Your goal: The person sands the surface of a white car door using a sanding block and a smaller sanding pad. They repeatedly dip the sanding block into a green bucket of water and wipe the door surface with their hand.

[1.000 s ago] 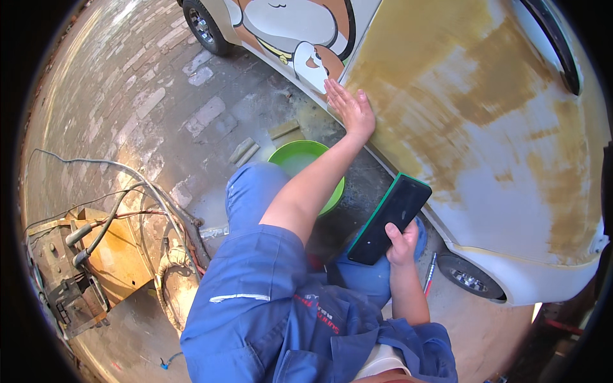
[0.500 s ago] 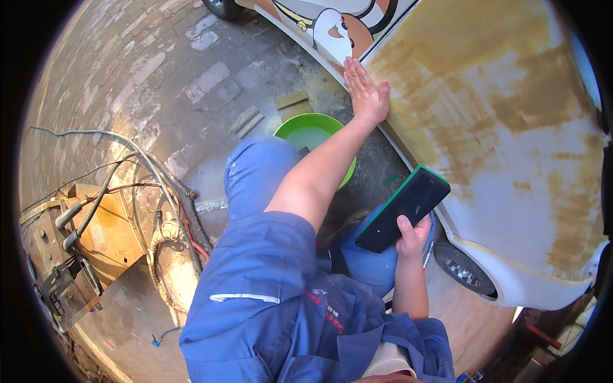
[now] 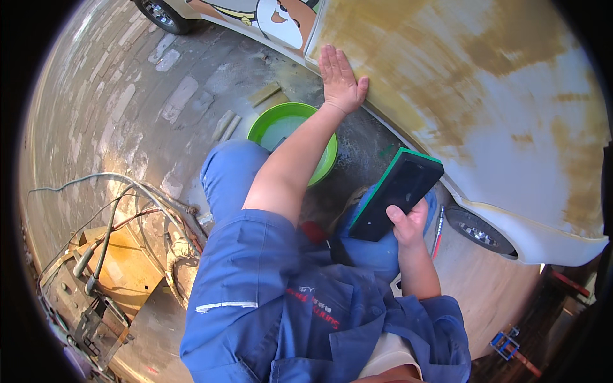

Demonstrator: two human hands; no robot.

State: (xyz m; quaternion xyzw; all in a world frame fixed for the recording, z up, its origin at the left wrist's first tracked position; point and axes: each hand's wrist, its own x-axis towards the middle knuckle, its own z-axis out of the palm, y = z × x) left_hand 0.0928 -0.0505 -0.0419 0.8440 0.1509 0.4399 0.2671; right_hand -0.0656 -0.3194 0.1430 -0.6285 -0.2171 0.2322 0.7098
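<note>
- Your right hand gripped the long black block, thumb uppermost, above your right leg.
- Your left hand stretched flat, fingers extended, at the car panel's lower edge, well apart from the block.
- A green basin sat on the ground, partly hidden by your left forearm.

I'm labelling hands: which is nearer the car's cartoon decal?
Left: the left hand is close, below-right of the decal; the right hand is farther down, holding the black block.
</note>
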